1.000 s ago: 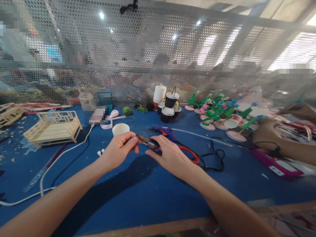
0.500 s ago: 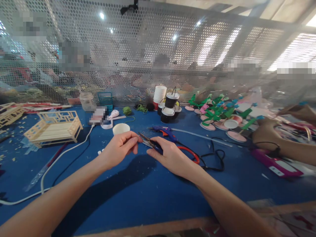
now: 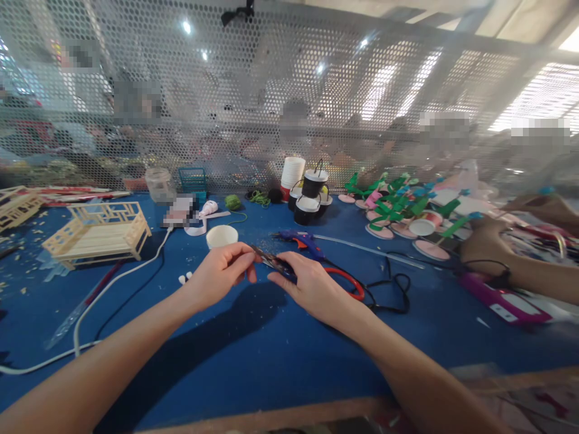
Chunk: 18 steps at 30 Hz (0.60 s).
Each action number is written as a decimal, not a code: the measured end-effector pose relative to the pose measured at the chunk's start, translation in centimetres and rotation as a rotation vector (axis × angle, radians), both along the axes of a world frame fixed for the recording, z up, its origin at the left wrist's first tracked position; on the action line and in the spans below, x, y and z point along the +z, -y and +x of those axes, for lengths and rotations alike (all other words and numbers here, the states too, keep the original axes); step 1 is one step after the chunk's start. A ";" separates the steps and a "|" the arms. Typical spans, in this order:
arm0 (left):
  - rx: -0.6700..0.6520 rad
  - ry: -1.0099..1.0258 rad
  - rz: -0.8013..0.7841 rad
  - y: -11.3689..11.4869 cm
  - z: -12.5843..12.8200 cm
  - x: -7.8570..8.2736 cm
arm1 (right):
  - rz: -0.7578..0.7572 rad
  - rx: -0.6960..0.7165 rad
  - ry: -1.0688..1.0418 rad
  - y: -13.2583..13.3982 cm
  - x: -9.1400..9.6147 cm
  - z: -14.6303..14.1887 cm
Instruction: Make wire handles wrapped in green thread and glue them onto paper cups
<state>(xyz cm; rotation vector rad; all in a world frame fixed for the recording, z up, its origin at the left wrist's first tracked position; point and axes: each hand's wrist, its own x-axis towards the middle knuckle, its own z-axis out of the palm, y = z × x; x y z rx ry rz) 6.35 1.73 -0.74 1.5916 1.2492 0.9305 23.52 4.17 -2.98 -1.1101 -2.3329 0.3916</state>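
My left hand (image 3: 220,274) is pinched shut at the tips of a pair of scissors (image 3: 277,264), on something too small to make out. My right hand (image 3: 312,288) grips the scissors, whose red handle (image 3: 348,282) sticks out to the right. Both hands hover over the blue table (image 3: 253,343), close together. A white paper cup (image 3: 221,236) stands just behind my left hand. A blue glue gun (image 3: 301,240) lies behind my right hand.
A wooden stick bench (image 3: 98,234) and a white cable (image 3: 113,283) are on the left. Black-and-white cups (image 3: 310,199), a cup stack (image 3: 292,172) and green-and-pink paper crafts (image 3: 402,208) stand at the back. Another person's hands (image 3: 491,247) work at the right. A perforated screen (image 3: 271,96) closes the far side.
The hands hold almost the same pose; the scissors' blades have shifted slightly between my fingers.
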 end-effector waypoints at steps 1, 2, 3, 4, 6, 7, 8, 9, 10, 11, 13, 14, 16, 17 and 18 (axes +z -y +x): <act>0.001 0.008 -0.012 0.0 0.0 -0.1 | 0.002 -0.002 0.003 0.0 0.0 0.0; 0.002 0.007 -0.011 0.0 -0.1 -0.1 | 0.006 0.000 0.001 0.0 0.0 0.0; 0.005 -0.002 0.004 0.0 -0.1 -0.2 | 0.012 0.007 -0.006 0.0 0.1 0.0; 0.009 -0.016 0.028 0.0 -0.2 -0.2 | 0.018 0.014 -0.017 0.0 0.1 0.1; 0.029 -0.054 0.086 0.0 -0.4 -0.2 | 0.028 0.025 -0.043 -0.1 0.0 0.2; 0.043 -0.071 0.107 0.0 -0.4 -0.2 | 0.033 0.025 -0.055 -0.1 0.0 0.2; 0.054 -0.085 0.120 0.0 -0.5 -0.1 | 0.037 0.022 -0.062 -0.1 -0.1 0.3; 0.064 -0.097 0.127 -0.1 -0.5 -0.1 | 0.040 0.018 -0.063 -0.1 -0.1 0.3; 0.070 -0.105 0.131 -0.1 -0.5 -0.1 | 0.045 0.012 -0.060 -0.2 -0.2 0.3; 0.071 -0.108 0.130 -0.1 -0.4 -0.1 | 0.051 0.007 -0.053 -0.2 -0.2 0.4; 0.060 -0.086 0.109 -0.1 -0.4 -0.1 | 0.063 -0.003 -0.037 -0.3 -0.2 0.3; 0.050 -0.060 0.091 -0.1 -0.3 -0.1 | 0.067 -0.010 -0.029 -0.3 -0.3 0.3; 0.017 0.021 0.034 -0.1 -0.4 -0.1 | 0.071 -0.021 -0.020 -0.4 -0.2 0.3; -0.003 0.071 -0.006 -0.1 -0.4 -0.1 | 0.069 -0.023 -0.015 -0.4 -0.2 0.3; -0.029 0.120 -0.053 -0.1 -0.5 -0.1 | 0.067 -0.023 -0.011 -0.4 -0.2 0.3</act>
